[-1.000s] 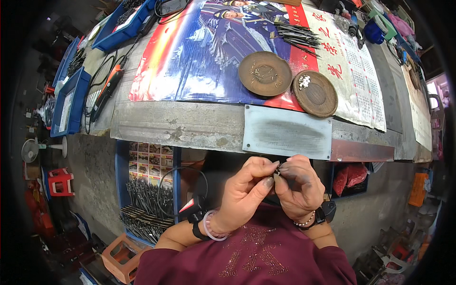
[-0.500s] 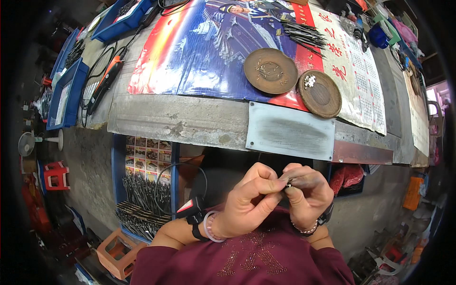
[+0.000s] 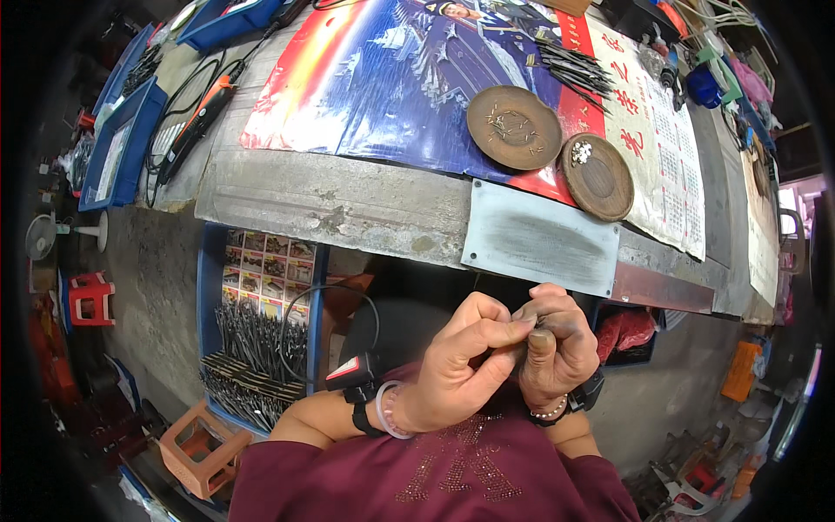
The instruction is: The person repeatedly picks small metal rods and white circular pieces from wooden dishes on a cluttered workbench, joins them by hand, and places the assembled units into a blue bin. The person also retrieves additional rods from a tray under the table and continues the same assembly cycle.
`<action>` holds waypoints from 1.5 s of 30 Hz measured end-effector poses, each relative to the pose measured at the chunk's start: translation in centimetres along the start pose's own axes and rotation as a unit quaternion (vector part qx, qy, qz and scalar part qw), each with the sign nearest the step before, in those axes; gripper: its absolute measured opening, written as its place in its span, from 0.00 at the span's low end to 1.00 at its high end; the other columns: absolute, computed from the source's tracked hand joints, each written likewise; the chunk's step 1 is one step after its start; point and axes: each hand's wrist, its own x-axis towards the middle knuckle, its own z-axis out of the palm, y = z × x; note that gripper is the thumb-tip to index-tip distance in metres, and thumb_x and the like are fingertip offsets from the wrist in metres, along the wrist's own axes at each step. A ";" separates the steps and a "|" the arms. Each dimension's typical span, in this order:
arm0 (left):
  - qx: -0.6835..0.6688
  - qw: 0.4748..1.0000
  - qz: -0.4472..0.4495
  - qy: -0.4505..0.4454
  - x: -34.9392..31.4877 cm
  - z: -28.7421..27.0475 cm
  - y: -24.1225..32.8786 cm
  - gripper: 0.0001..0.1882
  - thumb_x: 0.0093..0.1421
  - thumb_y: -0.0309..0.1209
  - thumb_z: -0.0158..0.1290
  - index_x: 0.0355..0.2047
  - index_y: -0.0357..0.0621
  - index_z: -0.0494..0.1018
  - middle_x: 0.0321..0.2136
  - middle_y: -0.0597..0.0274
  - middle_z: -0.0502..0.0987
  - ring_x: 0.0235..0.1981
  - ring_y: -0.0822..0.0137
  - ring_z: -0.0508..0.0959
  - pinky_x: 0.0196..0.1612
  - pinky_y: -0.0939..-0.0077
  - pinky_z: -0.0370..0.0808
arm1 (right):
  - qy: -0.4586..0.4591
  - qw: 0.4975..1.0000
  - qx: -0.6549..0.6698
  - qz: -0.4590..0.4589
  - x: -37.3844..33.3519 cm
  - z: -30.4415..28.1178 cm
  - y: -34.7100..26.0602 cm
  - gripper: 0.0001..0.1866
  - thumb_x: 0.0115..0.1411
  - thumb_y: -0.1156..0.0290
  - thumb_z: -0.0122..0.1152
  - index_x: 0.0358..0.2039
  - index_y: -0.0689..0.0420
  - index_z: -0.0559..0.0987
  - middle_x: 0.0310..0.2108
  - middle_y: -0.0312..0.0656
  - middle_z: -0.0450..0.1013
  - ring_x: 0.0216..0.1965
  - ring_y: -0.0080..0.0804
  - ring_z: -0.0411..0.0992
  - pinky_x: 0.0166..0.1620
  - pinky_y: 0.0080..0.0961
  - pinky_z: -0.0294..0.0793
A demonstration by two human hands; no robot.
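Note:
My left hand (image 3: 461,365) and my right hand (image 3: 557,352) meet in front of my chest, just below the workbench edge. Both have their fingers closed in a pinch, with the fingertips touching. Whatever lies between them is tiny and mostly covered by the fingers, so I cannot tell its kind. Closest on the bench is a pale metal plate (image 3: 541,237) with a dark smudge across it. Beyond it sit two round brown dishes: one dish (image 3: 487,148) holds several small thin pieces, the other dish (image 3: 600,187) a little heap of white bits.
A shiny poster (image 3: 365,113) covers much of the bench, with a bundle of thin dark rods (image 3: 578,70) on it. An orange-and-black corded tool (image 3: 196,130) lies by a blue bin (image 3: 130,143). Lower left, a blue crate (image 3: 211,287) holds many dark rods, near an orange stool (image 3: 204,448).
The view has shifted slightly. My hands remain pressed together, but the right fingers and thumb have changed position, and the small dark-and-shiny piece glimpsed between the fingertips is now covered.

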 end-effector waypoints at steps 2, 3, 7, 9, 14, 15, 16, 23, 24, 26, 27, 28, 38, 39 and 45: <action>0.006 1.000 0.002 0.000 -0.1 0.2 0.0 0.16 0.56 0.14 0.52 0.46 0.36 0.75 0.36 0.59 0.69 0.38 0.69 0.70 0.40 0.82 0.68 | -0.012 0.999 -0.035 -0.009 0.1 -0.1 0.2 0.17 0.64 0.63 0.57 0.23 0.61 0.70 0.23 0.44 0.73 0.23 0.36 0.71 0.41 0.37 0.74; 0.004 1.000 0.002 0.004 -0.1 0.3 0.0 0.16 0.56 0.13 0.52 0.46 0.36 0.75 0.36 0.59 0.69 0.38 0.69 0.71 0.40 0.82 0.68 | -0.023 0.998 -0.057 -0.010 0.1 -0.1 0.3 0.18 0.65 0.63 0.56 0.23 0.61 0.69 0.22 0.44 0.72 0.22 0.37 0.70 0.38 0.36 0.74; -0.039 0.999 -0.025 0.010 -0.2 0.3 0.0 0.16 0.53 0.12 0.53 0.42 0.36 0.77 0.35 0.59 0.71 0.35 0.70 0.71 0.38 0.81 0.68 | -0.061 0.996 -0.038 0.060 -0.9 0.0 0.4 0.20 0.66 0.63 0.51 0.20 0.62 0.68 0.20 0.46 0.68 0.20 0.41 0.67 0.27 0.33 0.70; -0.043 0.999 -0.018 0.012 -0.3 -0.1 0.2 0.16 0.55 0.11 0.51 0.43 0.36 0.77 0.37 0.60 0.70 0.37 0.73 0.70 0.39 0.84 0.66 | -0.109 0.993 -0.048 0.018 -1.3 0.1 0.4 0.18 0.65 0.65 0.51 0.20 0.63 0.68 0.20 0.47 0.67 0.19 0.42 0.67 0.25 0.33 0.68; -0.135 0.980 -0.142 -0.011 -0.6 -0.8 0.5 0.15 0.59 0.14 0.50 0.46 0.34 0.75 0.39 0.63 0.67 0.34 0.78 0.68 0.35 0.87 0.66 | -0.124 0.992 -0.011 0.035 1.0 -0.9 0.6 0.11 0.62 0.68 0.52 0.27 0.63 0.70 0.21 0.44 0.67 0.20 0.36 0.67 0.25 0.30 0.67; -0.194 0.964 -0.181 -0.015 -0.8 -0.8 0.5 0.15 0.60 0.15 0.50 0.47 0.34 0.74 0.41 0.64 0.66 0.33 0.80 0.68 0.33 0.88 0.66 | 0.022 0.986 0.090 0.136 1.9 -1.4 0.5 0.09 0.62 0.69 0.53 0.32 0.63 0.69 0.24 0.42 0.67 0.20 0.32 0.65 0.25 0.28 0.66; -0.257 0.943 -0.210 -0.019 -0.9 -0.8 0.6 0.14 0.61 0.16 0.50 0.48 0.34 0.74 0.42 0.64 0.65 0.32 0.82 0.67 0.32 0.89 0.66 | 0.164 0.942 0.196 0.217 2.4 -1.7 0.4 0.09 0.62 0.70 0.53 0.37 0.63 0.69 0.26 0.40 0.66 0.21 0.28 0.63 0.26 0.26 0.66; -0.393 0.887 -0.240 -0.017 -1.0 -0.5 0.3 0.12 0.62 0.15 0.48 0.46 0.33 0.68 0.41 0.62 0.65 0.26 0.81 0.66 0.24 0.87 0.63 | 0.119 0.948 0.044 0.292 1.5 -1.2 0.0 0.38 0.41 0.77 0.74 0.50 0.62 0.60 0.36 0.39 0.61 0.28 0.19 0.62 0.29 0.15 0.64; -0.413 0.882 -0.229 -0.009 -1.0 -0.5 0.2 0.12 0.62 0.15 0.48 0.46 0.33 0.68 0.41 0.62 0.65 0.26 0.81 0.65 0.23 0.87 0.62 | 0.155 0.952 0.040 0.261 1.5 -1.5 0.4 0.38 0.41 0.78 0.74 0.49 0.62 0.60 0.36 0.39 0.61 0.27 0.19 0.62 0.29 0.15 0.64; -0.371 0.895 -0.249 0.011 -1.0 -0.6 0.4 0.13 0.62 0.13 0.46 0.47 0.33 0.69 0.41 0.60 0.66 0.25 0.80 0.64 0.22 0.87 0.61 | -0.013 0.991 0.128 0.031 0.6 -1.1 -0.1 0.38 0.40 0.78 0.73 0.49 0.62 0.60 0.35 0.39 0.62 0.25 0.18 0.61 0.29 0.15 0.64; -0.388 0.887 -0.251 0.007 -1.0 -0.4 0.5 0.14 0.62 0.13 0.46 0.47 0.33 0.69 0.41 0.60 0.66 0.25 0.80 0.65 0.22 0.87 0.61 | -0.062 0.993 0.057 0.086 0.7 -1.5 0.0 0.39 0.40 0.79 0.73 0.50 0.62 0.59 0.36 0.40 0.63 0.24 0.18 0.60 0.28 0.15 0.64; -0.430 0.867 -0.251 0.010 -0.8 -0.4 0.5 0.14 0.62 0.13 0.46 0.48 0.33 0.68 0.41 0.60 0.66 0.24 0.79 0.65 0.22 0.86 0.61 | -0.004 0.972 0.072 0.223 0.7 -1.5 -0.2 0.39 0.40 0.80 0.72 0.51 0.61 0.58 0.39 0.41 0.62 0.25 0.19 0.61 0.27 0.15 0.64; -0.428 0.847 -0.314 0.003 0.0 0.2 0.6 0.14 0.61 0.13 0.45 0.44 0.40 0.71 0.39 0.59 0.70 0.22 0.78 0.65 0.21 0.85 0.61 | -0.022 0.991 0.130 -0.026 0.9 -1.3 0.0 0.45 0.37 0.63 0.82 0.50 0.60 0.62 0.38 0.41 0.63 0.25 0.19 0.60 0.27 0.17 0.63; -0.395 0.867 -0.303 0.021 -0.1 0.6 0.7 0.13 0.61 0.13 0.45 0.43 0.40 0.71 0.39 0.59 0.70 0.23 0.77 0.66 0.21 0.85 0.61 | -0.023 0.991 0.130 -0.005 0.7 -1.7 0.1 0.40 0.39 0.67 0.81 0.48 0.60 0.64 0.38 0.40 0.62 0.26 0.19 0.60 0.28 0.16 0.62; -0.404 0.844 -0.353 0.021 0.3 0.2 0.8 0.11 0.61 0.18 0.50 0.41 0.47 0.72 0.41 0.61 0.72 0.21 0.77 0.62 0.21 0.87 0.58 | 0.089 0.976 0.040 0.196 0.8 -6.8 2.6 0.11 0.58 0.76 0.61 0.39 0.63 0.70 0.37 0.39 0.68 0.34 0.22 0.66 0.39 0.18 0.67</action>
